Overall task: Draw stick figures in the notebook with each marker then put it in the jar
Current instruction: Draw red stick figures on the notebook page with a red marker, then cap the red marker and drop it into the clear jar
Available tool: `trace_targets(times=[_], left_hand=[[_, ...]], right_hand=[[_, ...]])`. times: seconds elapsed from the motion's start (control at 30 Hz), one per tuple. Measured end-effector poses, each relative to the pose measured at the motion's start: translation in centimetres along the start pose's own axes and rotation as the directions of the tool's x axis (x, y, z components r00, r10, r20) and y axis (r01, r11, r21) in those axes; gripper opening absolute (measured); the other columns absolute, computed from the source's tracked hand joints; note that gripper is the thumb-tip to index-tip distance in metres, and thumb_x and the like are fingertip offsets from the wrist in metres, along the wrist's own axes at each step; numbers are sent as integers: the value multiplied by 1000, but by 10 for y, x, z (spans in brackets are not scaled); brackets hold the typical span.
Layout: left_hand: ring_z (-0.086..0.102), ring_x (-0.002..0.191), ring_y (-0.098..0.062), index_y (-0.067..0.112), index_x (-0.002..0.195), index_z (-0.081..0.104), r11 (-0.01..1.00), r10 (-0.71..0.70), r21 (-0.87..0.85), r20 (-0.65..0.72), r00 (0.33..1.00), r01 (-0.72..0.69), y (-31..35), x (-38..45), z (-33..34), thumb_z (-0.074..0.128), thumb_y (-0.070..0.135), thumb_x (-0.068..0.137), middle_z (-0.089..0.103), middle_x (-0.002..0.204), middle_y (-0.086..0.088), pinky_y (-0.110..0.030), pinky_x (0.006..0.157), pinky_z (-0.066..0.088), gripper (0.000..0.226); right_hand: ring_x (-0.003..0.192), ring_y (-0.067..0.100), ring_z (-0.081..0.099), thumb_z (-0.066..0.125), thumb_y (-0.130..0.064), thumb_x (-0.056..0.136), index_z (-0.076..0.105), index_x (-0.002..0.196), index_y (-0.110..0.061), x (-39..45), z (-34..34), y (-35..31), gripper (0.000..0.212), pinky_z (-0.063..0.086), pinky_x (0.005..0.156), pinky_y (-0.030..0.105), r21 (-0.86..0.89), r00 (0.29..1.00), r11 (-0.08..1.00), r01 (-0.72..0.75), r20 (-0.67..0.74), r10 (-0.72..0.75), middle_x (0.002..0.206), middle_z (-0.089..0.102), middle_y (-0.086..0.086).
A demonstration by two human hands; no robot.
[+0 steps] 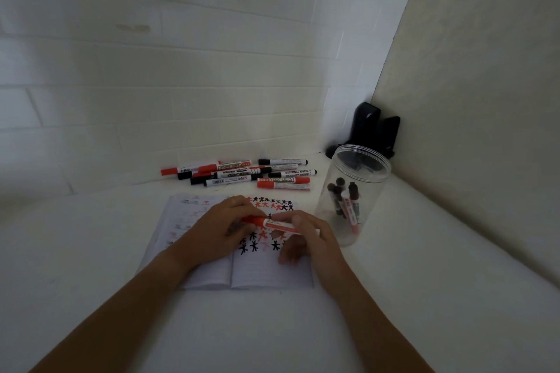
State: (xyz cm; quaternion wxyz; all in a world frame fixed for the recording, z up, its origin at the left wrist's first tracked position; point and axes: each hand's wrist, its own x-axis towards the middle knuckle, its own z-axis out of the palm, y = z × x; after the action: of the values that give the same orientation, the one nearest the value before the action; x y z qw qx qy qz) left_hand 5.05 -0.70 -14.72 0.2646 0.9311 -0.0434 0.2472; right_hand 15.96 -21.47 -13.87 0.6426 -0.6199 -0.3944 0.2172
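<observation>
We see the red whiteboard marker [274,224] held level over the open notebook [266,269], left hand [222,225] pinching the cap end, right hand [306,228] gripping the barrel. Light, stiff, smooth plastic; hold mid-barrel.

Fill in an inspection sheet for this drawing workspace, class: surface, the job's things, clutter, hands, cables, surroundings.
Surface: white tabletop, set into a corner.
Job's things: open notebook with red and black stick figures on its right page; clear jar upright to its right, lid off, several markers inside; pile of markers lying behind the notebook; red marker held level over the page.
Clutter: black object in the corner behind the jar, kind unclear.
Hands: left hand grips the marker's red cap end; right hand grips its barrel.
Cables: nothing seen.
Surroundings: white tiled wall behind, plain wall to the right.
</observation>
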Motion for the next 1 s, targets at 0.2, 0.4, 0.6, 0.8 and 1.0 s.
trace_targets(times=[0.2, 0.4, 0.6, 0.8, 1.0], left_hand=[[52, 93, -4, 31, 120, 64, 1000, 0, 1, 5, 1000, 0, -3, 0, -1, 57, 31, 97, 51, 99, 22, -12, 78, 41, 24], [62, 76, -12, 34, 107, 58, 991, -48, -129, -9, 999, 46, -2, -3, -3, 58, 43, 94, 64, 88, 14, -25, 66, 50, 15], [59, 65, -10, 35, 92, 59, 989, -52, -139, 11, 999, 53, 3, -1, 1, 63, 43, 92, 64, 76, 12, -14, 59, 41, 9], [62, 73, -13, 29, 90, 65, 974, -125, -188, -3, 992, 123, 2, -2, 2, 42, 57, 98, 65, 79, 9, -32, 67, 50, 37], [49, 122, -12, 27, 114, 69, 959, -238, 132, -98, 966, 250, -17, -3, 2, 51, 39, 96, 62, 121, 10, -42, 107, 35, 28]], right_hand=[[55, 21, 63, 65, -15, 96, 71, 100, -19, 5, -4, 11, 9, 48, 50, 30, -144, 997, 989, 17, -78, -29, 80, 73, 10], [68, 8, 62, 60, -19, 94, 66, 112, -26, 4, 2, 15, 19, 50, 61, 26, -700, 974, 691, 180, 28, -226, 86, 71, -8], [75, 14, 54, 41, -29, 91, 64, 117, -16, 3, 25, 9, 37, 42, 62, 25, -854, 936, 423, 303, 182, -302, 94, 61, -1], [68, 16, 57, 46, -34, 104, 62, 113, -18, 7, 36, 11, 25, 35, 58, 23, -900, 918, 313, 303, 187, -351, 88, 63, -2], [72, 18, 59, 35, -34, 110, 56, 124, -17, 11, 30, 15, 31, 47, 60, 29, -933, 954, 307, 186, 97, -284, 100, 63, 1]])
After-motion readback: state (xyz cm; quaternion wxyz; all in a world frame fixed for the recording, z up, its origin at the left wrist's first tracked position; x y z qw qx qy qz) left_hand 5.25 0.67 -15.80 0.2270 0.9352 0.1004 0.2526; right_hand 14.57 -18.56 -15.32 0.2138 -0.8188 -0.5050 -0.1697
